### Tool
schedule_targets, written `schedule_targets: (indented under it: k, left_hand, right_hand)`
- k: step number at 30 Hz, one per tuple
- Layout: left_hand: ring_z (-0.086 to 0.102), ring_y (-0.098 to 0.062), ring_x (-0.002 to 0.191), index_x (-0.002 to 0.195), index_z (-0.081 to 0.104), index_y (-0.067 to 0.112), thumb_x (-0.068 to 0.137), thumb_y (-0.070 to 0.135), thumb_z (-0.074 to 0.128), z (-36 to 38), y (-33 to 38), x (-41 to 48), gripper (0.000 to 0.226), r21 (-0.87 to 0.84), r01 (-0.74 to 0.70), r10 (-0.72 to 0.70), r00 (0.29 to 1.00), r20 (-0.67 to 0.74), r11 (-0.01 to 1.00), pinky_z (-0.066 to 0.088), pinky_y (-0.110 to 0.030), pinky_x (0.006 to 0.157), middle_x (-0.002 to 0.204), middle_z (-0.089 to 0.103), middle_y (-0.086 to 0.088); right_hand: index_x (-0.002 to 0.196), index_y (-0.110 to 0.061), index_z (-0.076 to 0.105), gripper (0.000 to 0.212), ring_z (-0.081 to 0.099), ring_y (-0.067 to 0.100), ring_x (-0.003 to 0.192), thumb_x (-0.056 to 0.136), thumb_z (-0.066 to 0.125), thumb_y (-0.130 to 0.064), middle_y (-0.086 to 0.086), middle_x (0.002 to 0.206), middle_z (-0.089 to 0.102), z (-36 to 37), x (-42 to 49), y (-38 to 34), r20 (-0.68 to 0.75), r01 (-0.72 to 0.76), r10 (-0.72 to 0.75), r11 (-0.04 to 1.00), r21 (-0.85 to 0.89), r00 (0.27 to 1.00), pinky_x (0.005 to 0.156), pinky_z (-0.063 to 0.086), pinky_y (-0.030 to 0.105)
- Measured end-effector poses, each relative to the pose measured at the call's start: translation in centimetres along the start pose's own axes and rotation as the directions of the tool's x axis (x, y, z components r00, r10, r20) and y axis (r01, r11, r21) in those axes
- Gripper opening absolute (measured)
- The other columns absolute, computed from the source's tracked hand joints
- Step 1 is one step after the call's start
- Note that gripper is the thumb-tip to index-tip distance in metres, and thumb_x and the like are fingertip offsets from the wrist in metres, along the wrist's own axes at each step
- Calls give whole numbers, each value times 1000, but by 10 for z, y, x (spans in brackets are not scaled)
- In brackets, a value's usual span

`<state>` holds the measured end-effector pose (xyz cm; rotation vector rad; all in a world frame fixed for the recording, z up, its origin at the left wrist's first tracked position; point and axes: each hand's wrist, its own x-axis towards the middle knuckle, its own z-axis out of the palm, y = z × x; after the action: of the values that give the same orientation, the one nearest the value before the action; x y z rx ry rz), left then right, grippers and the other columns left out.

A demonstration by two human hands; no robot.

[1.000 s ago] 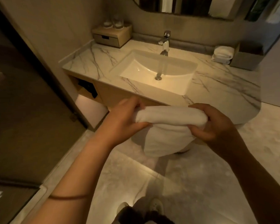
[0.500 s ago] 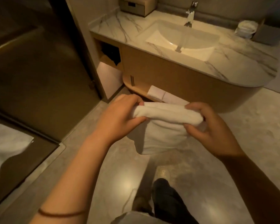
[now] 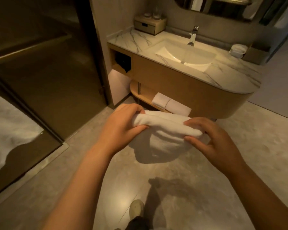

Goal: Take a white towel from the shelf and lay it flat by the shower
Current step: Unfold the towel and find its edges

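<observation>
Left hand (image 3: 121, 128), right hand (image 3: 213, 143) grip towel (image 3: 163, 143) edge above floor (image 3: 248, 163)

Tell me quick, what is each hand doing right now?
Left hand: fingers curled round one end of the white towel, holding it.
Right hand: fingers pinch the towel's other end.

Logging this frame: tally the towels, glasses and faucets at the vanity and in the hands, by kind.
White towel in left hand and right hand: 1
Folded white towels on lower shelf: 2
Rolled white towel on countertop: 1
Glasses on drawer box: 2
Faucet: 1
Total: 7
</observation>
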<state>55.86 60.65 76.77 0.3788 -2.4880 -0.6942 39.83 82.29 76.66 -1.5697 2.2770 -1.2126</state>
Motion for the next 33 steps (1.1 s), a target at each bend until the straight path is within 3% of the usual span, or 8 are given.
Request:
schedule_targets:
  k: [6,12,16,19,23,27,33]
  left_hand:
    - [38,5,82,96,44,39,78,50,57,23,62,-71,25,20,66,-66,998,11,998,34,-18,67,90,43,24]
    - [48,-11,87,101,54,26,78,44,62,34,123,-129,31,66,118,-121,991,55,991,45,-29,70,98,53,9]
    - [49,-13,86,101,55,24,77,44,63,25,151,-152,32,84,105,-109,993,48,991,42,-26,69,97,55,7]
    - [48,-13,84,99,56,24,77,44,63,19,160,-165,31,80,89,-92,995,25,993,39,-22,67,95,55,7]
    - [48,-13,84,98,56,23,78,37,69,11,163,-185,28,72,68,-69,997,17,995,41,-25,67,95,56,6]
    - [45,-7,85,99,56,22,77,35,70,1,152,-210,29,39,93,-93,996,0,995,34,-13,69,94,54,10]
    - [43,-4,85,98,56,22,80,33,70,-4,138,-251,25,30,153,-153,988,-18,988,35,-15,70,92,52,14]
  right_hand:
    - [104,-39,56,25,51,-10,104,80,59,-47,-27,107,56,-8,-88,6,-2,-27,28,998,53,1000,83,37,3]
    - [99,-49,52,21,53,-6,101,78,56,-55,-29,104,55,-26,-165,-2,7,-49,49,994,96,999,78,45,18]
    - [97,-52,52,21,52,-10,99,77,56,-56,-32,101,55,-37,-194,-18,-18,-25,27,995,94,999,73,41,16]
    - [97,-50,53,20,50,-11,100,78,56,-54,-31,103,54,-38,-207,-26,-48,-1,5,997,73,999,73,40,11]
    - [102,-36,56,21,46,-10,109,82,61,-41,-20,115,51,-30,-223,-40,-73,41,-39,999,21,997,83,35,5]
    - [102,-34,55,19,41,-12,115,85,63,-39,-21,122,45,-13,-238,-59,-63,35,-34,999,21,997,87,33,4]
    - [101,-33,54,19,47,0,117,84,62,-37,-8,128,51,17,-259,-76,6,42,-42,999,21,999,87,40,13]
